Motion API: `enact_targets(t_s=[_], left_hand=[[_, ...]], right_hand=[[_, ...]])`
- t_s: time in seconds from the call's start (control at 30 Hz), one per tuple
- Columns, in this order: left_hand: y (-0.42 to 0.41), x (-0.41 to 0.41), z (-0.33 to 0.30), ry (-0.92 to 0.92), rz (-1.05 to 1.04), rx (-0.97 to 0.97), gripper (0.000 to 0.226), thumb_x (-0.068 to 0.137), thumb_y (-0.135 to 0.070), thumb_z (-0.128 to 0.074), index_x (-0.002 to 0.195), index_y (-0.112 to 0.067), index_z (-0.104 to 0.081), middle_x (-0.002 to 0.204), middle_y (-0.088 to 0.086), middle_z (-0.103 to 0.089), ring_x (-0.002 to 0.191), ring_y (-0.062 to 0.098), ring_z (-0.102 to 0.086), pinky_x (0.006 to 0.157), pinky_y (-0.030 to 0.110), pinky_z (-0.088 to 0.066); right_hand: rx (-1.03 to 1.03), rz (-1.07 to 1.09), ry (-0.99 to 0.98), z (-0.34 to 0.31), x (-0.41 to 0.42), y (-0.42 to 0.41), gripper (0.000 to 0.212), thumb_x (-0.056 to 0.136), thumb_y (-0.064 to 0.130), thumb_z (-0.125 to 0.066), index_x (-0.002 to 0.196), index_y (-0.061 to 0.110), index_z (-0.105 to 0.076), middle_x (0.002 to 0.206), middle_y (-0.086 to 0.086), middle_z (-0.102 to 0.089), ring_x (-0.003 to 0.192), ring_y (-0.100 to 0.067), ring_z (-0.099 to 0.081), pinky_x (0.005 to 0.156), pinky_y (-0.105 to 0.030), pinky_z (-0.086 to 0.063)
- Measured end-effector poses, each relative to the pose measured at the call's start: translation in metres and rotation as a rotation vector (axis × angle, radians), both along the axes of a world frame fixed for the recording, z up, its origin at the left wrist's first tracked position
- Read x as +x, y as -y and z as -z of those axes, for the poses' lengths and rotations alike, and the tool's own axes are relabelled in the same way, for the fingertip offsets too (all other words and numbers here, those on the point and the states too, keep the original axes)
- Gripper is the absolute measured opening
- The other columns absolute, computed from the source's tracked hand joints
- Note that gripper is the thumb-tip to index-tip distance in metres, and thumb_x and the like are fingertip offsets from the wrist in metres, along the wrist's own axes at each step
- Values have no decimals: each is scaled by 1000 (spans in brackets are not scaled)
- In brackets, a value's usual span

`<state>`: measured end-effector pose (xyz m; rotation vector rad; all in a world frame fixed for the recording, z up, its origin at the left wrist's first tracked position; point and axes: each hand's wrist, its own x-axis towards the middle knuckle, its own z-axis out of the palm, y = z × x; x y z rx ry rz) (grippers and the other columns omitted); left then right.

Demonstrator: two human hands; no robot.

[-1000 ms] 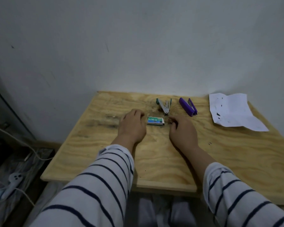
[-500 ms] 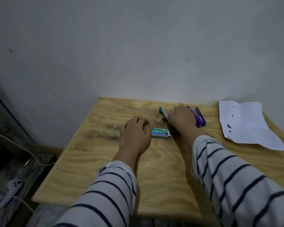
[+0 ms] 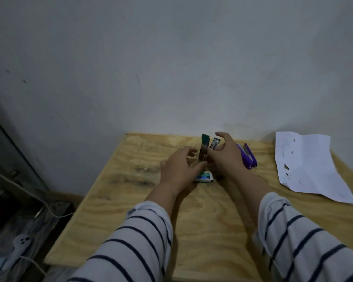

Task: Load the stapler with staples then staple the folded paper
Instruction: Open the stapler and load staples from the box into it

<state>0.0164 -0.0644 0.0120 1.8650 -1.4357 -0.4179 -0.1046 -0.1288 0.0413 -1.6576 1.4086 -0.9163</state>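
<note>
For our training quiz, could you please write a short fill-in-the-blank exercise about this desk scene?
1. The green stapler, opened up, is held by the ____ hand.
2. The staple box lies on the table partly under the ____ hand.
3. The second stapler is ____ in colour.
4. The white paper lies at the table's ____ side.

Missing words: right; left; purple; right

I see two bare hands, left hand (image 3: 179, 169) and right hand (image 3: 227, 157), no gloves, rings or watch visible on either. Both arms wear long sleeves, left sleeve (image 3: 130, 243) and right sleeve (image 3: 306, 239), white knit with thin dark navy horizontal stripes, evenly spaced. Cuffs are loose and end above the wrists, leaving part of each forearm bare.
</note>
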Motion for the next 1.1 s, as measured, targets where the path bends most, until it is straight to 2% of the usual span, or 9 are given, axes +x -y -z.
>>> enact_targets(t_s=[0.1,0.23,0.33,0.5,0.6,0.7,0.77,0.97,1.1], left_hand=[[6,4,-5,17,-19,-78,29,80,-52,-63,105,-39,-59,96,-15,-68,87,9,-64,85,44,-51],[14,9,-9,89,-25,-123,20,87,-37,-61,106,-30,-61,98,-10,-69,81,12,-66,72,38,-57],[18,13,-4,18,-120,-139,16,91,-27,-58,105,-21,-58,97,-6,-66,85,13,-65,73,29,-53],[15,15,4,-413,-219,-295,63,86,-9,-65,134,-14,-24,121,4,-51,88,12,-62,75,19,-50],[19,14,14,-186,-346,-272,63,84,-22,-69,132,-16,-30,134,2,-34,109,14,-47,87,27,-45],[25,15,21,188,-360,-141,29,90,-33,-55,117,-24,-53,137,1,-37,129,21,-32,109,40,-27],[28,13,22,312,-276,-53,25,94,-34,-42,111,-29,-59,136,-4,-42,133,19,-28,115,47,-14],[26,8,16,309,-168,-18,45,92,-63,-26,88,-32,-59,96,-15,-57,105,12,-43,97,44,-21],[25,8,16,301,-219,-15,61,75,-84,-25,78,-31,-55,90,-17,-55,101,12,-38,90,43,-23]], right_hand=[[81,-5,149,-5,4,3,29,92,14,-58,119,20,-51,80,-10,-66,62,-20,-66,54,-31,-57],[159,69,341,-3,11,9,11,95,18,-52,106,17,-55,95,-16,-68,71,-23,-69,53,-29,-57],[286,178,558,1,9,14,14,94,12,-53,108,13,-57,104,-14,-63,80,-25,-70,53,-23,-59],[301,193,674,20,2,15,25,91,5,-54,115,9,-58,104,-16,-65,86,-24,-71,59,-21,-60],[214,196,691,27,-1,16,16,92,6,-55,107,8,-58,96,-17,-67,76,-23,-71,56,-18,-58],[76,160,607,36,0,12,3,93,10,-55,94,13,-56,88,-15,-69,65,-16,-71,62,-21,-59],[32,155,570,40,2,9,4,92,13,-57,90,16,-56,84,-10,-70,63,-12,-71,67,-27,-60],[-69,51,475,36,-3,1,4,89,18,-62,89,22,-62,77,2,-73,66,-4,-68,65,-21,-57],[-35,-16,547,33,-5,-3,7,88,14,-63,86,21,-65,74,1,-72,66,-8,-68,66,-24,-59]])
